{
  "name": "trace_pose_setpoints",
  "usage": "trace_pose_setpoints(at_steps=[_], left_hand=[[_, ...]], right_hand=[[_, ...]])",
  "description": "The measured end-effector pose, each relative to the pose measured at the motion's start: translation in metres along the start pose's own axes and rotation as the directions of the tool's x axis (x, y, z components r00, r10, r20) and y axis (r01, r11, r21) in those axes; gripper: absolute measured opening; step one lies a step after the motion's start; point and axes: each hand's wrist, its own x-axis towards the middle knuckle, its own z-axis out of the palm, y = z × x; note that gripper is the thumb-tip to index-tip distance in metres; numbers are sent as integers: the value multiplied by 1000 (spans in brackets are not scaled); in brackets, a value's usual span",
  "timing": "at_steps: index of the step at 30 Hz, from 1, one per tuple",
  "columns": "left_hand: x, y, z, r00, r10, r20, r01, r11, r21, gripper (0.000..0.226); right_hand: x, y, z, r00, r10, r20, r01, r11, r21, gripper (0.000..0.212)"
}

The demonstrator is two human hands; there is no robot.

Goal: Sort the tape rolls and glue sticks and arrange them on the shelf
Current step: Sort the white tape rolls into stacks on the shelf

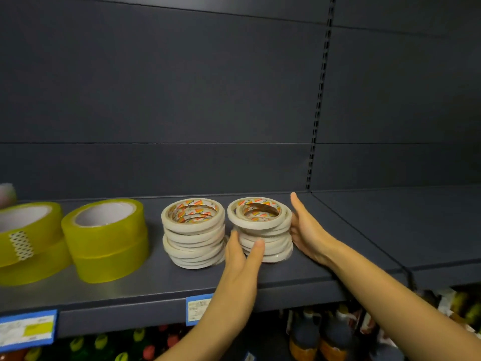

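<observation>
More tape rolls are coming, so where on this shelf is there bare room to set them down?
Widest bare patch: the shelf right of the right hand, running past the slotted upright. A narrower gap lies between the yellow rolls and the left white stack. Crowded: the left hand fills the slot between that and the right white stack.
</observation>
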Motion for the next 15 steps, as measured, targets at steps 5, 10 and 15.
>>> trace_pose_setpoints(at_steps=[5,10,15], left_hand=[[38,5,32,990,-92,-109,79,990,-117,57],[60,9,50,991,-87,-103,53,955,-293,64],[86,18,57,930,-118,-349,-36,914,-405,57]], right_hand=[[-6,1,-28,997,-75,-24,76,996,49,67],[-9,3,-45,982,-131,-139,134,991,13,62],[-7,6,-50,984,-119,-136,133,987,93,64]])
